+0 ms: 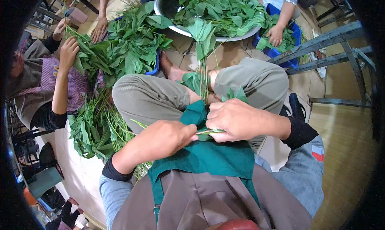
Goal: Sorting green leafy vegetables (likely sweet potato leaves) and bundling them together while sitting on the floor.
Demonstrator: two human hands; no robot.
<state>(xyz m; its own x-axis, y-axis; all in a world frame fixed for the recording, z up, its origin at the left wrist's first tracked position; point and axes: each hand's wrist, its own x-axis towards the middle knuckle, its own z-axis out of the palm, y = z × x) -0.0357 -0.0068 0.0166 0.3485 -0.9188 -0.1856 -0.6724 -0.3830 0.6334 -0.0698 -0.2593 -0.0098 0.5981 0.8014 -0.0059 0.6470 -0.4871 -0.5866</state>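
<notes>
My left hand (165,138) and my right hand (237,120) face each other above my lap, fingers curled shut. A short length of thin green stems (206,132) stretches between them, gripped at both ends. A loose stem end (138,123) pokes out behind my left hand. Just beyond my right hand, an upright-looking bundle of long leafy stems (204,79) lies between my crossed legs, leaves pointing away from me. Its lower end is hidden behind my right hand and a fold of the green apron (204,160). Several leaves (236,94) show past my right knuckles.
A wide metal basin (180,32) heaped with leafy stems stands ahead. Blue crates of greens flank it, one left (157,63), one right (296,34). More stems (93,133) lie at my left. A metal frame (318,43) stands right. Co-workers' hands (68,51) reach into the greens.
</notes>
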